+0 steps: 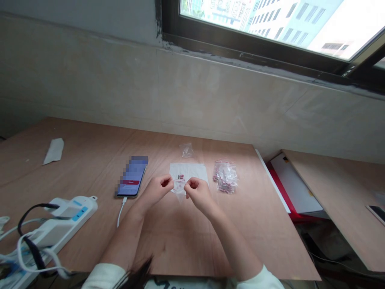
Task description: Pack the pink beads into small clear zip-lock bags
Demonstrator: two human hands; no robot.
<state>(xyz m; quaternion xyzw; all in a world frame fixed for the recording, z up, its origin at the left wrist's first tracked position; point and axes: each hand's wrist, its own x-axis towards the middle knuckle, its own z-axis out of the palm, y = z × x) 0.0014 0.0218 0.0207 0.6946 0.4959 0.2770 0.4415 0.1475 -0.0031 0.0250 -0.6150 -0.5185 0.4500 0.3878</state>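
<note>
Over the middle of the wooden table, my left hand and my right hand pinch the two sides of a small clear plastic bag, fingers curled. A few small red pieces show inside the bag or just behind it. Under the bag lies a white sheet. A larger clear bag of red and white small parts rests to the right of the sheet. A small empty-looking clear bag lies behind it.
A phone with a white cable lies left of my hands. A white power strip with tangled cords sits at the front left. A folded white paper lies far left. A gap and a second table are at right.
</note>
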